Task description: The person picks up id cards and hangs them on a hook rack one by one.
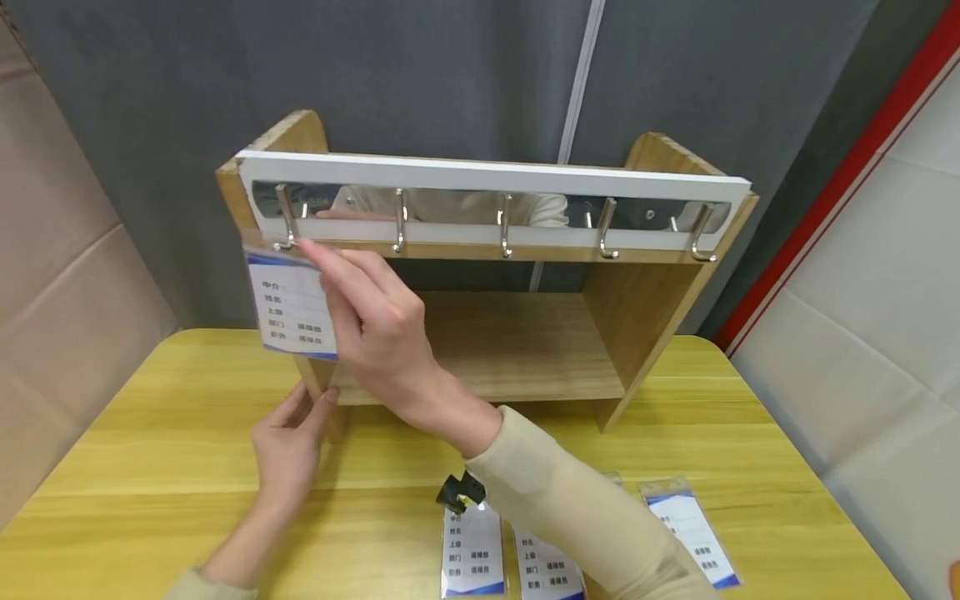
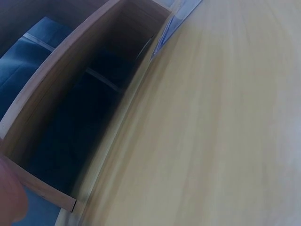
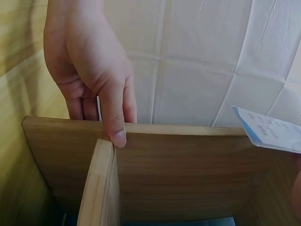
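Head view: right hand pinches badge near leftmost hook; left hand grips side panel. Advise: level badge first.

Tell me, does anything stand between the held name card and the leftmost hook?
Nothing visible does. The right grip holds the name card with its top edge at the lower end of the leftmost hook; whether they touch is unclear.
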Action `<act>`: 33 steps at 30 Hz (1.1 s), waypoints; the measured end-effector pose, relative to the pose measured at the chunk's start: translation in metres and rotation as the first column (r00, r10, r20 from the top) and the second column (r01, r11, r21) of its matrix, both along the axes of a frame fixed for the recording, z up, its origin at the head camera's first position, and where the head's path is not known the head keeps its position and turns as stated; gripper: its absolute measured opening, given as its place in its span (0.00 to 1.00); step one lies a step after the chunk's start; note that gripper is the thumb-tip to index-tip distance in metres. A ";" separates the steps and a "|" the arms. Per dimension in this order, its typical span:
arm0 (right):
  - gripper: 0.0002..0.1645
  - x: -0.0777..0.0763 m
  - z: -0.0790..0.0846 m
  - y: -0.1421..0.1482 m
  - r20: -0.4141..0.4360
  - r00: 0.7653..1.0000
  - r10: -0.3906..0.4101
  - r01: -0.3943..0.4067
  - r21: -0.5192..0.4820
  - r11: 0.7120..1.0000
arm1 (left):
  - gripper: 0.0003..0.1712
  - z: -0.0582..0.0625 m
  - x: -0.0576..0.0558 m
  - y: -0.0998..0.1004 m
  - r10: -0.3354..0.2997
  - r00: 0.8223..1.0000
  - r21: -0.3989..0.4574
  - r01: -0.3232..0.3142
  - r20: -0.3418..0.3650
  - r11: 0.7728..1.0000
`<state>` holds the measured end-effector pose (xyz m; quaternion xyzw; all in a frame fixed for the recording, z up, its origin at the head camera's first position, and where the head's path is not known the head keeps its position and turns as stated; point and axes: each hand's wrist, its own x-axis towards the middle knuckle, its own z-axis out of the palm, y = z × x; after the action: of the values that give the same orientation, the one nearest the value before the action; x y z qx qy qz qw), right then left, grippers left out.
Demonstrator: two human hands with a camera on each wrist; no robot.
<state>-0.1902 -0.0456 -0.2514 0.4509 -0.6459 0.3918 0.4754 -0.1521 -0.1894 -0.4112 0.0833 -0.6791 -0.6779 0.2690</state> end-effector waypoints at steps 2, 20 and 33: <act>0.16 0.000 -0.001 0.000 -0.001 1.000 -0.002 0.002 -0.023 1.000 | 0.22 0.000 0.000 0.000 0.000 1.000 0.003 0.000 -0.002 1.000; 0.15 -0.003 -0.017 0.007 0.031 1.000 -0.003 0.008 -0.139 0.990 | 0.22 0.001 0.002 0.001 -0.015 1.000 0.002 0.015 0.016 1.000; 0.18 0.003 -0.031 0.033 0.117 0.972 0.205 -0.188 -0.143 0.972 | 0.23 0.000 0.002 0.001 -0.016 1.000 0.027 0.016 -0.001 1.000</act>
<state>-0.1871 -0.0130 -0.2823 0.4537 -0.6007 0.5073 0.4195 -0.1503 -0.1882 -0.4110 0.0810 -0.6704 -0.6892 0.2627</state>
